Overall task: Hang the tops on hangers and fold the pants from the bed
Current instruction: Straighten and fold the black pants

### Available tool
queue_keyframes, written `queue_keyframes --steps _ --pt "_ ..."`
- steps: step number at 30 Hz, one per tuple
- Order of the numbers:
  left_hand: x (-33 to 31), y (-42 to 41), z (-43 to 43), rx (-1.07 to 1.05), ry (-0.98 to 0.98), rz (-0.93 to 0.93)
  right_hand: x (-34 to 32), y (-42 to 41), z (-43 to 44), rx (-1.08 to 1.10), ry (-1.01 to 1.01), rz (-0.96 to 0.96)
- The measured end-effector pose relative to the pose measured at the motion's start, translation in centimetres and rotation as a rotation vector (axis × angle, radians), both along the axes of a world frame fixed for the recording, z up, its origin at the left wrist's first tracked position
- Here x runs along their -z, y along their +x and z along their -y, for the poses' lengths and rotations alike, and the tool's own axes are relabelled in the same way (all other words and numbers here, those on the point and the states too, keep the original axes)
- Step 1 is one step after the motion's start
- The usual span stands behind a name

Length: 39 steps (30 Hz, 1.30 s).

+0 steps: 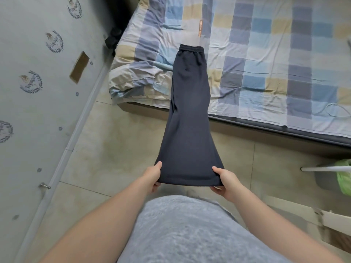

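Head view, looking down at your two hands and the foot of the bed.

- **Pants.** The long dark navy knit pants with an elastic waistband (189, 103) appear doubled lengthwise, one leg over the other. The waistband end lies flat on the bed with a checked blue, grey and tan sheet (266, 59), near its left corner. The legs run off the mattress edge and hang stretched in the air above the beige tiled floor (117, 141), reaching towards you.
- **Hands.** Your left hand (154, 175) pinches the left corner of the hem, thumb on top and fingers tucked beneath the cloth. Your right hand (225, 180) pinches the right corner in the same way. The two hands are held well apart, so the hem is pulled taut between them in front of your grey fleecy top (190, 230).
- **Surroundings.**
  - A thin white cord loop (338, 110) lies on the sheet at the right, well apart from the pants.
  - A grey wall printed with laurel emblems (34, 84) stands at the left.
  - A small black object (112, 38), too shadowed to identify, sits in the corner between wall and bed.
  - A bright green plastic bag (343, 175) shows at the right edge, beside a white rod (322, 168).
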<state>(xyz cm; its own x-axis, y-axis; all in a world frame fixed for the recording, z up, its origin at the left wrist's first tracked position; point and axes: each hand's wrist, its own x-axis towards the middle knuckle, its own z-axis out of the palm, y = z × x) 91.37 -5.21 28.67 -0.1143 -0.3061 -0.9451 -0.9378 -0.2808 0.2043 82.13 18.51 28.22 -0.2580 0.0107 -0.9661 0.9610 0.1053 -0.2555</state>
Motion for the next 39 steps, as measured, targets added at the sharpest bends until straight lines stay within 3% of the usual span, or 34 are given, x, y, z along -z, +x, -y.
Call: queue_keyframes --steps 6,17,26,31,39 --pt "-1.5 3.0 -1.6 0.06 0.005 0.013 -0.6 3.1 -2.2 -0.016 -0.033 -0.014" --pt "-5.8 -2.8 -0.5 -0.135 -0.035 -0.192 -4.4 -2.8 -0.7 0.091 -0.162 -0.156" --pt "-9.2 -13.6 3.1 -0.348 -0.009 -0.411 -8.0 -14.0 4.2 0.133 -0.233 -0.276" --pt "-9.3 -21.6 7.0 -0.347 0.059 -0.487 -7.8 -21.2 7.5 0.194 -0.263 -0.289" --pt "-5.4 -38.5 14.6 -0.365 0.172 -0.435 -4.7 -36.6 14.8 0.242 -0.16 -0.23"
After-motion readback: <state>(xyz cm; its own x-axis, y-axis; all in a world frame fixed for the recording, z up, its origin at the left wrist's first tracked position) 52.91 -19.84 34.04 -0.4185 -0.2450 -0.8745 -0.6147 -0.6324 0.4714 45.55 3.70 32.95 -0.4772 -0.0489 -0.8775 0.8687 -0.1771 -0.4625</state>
